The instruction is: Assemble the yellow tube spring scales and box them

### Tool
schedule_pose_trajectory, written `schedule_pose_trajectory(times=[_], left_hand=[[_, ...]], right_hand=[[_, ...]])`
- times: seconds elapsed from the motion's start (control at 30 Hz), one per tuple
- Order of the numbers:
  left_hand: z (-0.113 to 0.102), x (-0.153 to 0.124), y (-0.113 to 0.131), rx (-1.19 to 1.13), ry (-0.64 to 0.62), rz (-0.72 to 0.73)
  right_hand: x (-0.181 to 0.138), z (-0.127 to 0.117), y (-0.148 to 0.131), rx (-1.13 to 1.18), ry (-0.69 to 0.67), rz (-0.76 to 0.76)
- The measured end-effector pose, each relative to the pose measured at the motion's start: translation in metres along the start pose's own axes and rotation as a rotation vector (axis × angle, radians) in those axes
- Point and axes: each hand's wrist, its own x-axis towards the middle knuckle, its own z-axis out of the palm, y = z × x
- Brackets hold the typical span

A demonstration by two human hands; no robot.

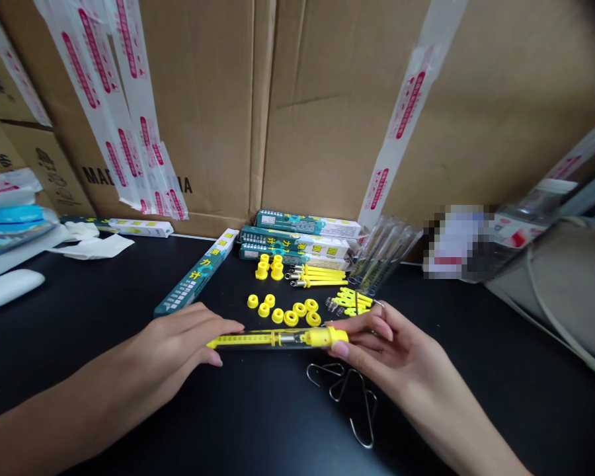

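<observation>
A tubular spring scale [272, 339] lies level between my two hands, a clear tube with a yellow graduated strip inside. My left hand [186, 344] is closed round its left end. At the other end, the thumb and fingers of my right hand [377, 340] pinch the yellow cap [330, 336]. A thin metal wire shows by my right index finger. Several wire hooks [354, 396] rest on the black table below the right hand. Just beyond the tube stand several yellow caps and rings [291, 318], and yellow strips with springs [350, 301] lie by the right fingers.
Yellow rods with metal ends [322, 276] and clear tubes [384, 254] lie farther back. Printed boxes [297, 243] are stacked against a cardboard carton [327, 99]; another box [197, 274] slants at left. Tissues [92, 244] and a white case [12, 289] are far left; a bottle [520, 231] stands right.
</observation>
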Motion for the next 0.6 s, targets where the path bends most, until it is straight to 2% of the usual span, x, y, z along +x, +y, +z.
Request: schedule_pose_trajectory(times=[0.1,0.3,0.6], left_hand=[[0.002,-0.002,0.000,0.008,-0.002,0.007],[0.011,-0.007,0.002,0.013,0.026,-0.093],[0.011,-0.004,0.011,0.036,0.073,0.035]], right_hand=[[0.000,0.001,-0.001,-0.009,0.024,0.006],[-0.005,0.002,0.001,-0.055,-0.052,0.048],[-0.010,0.006,0.001,-0.064,-0.033,0.024]])
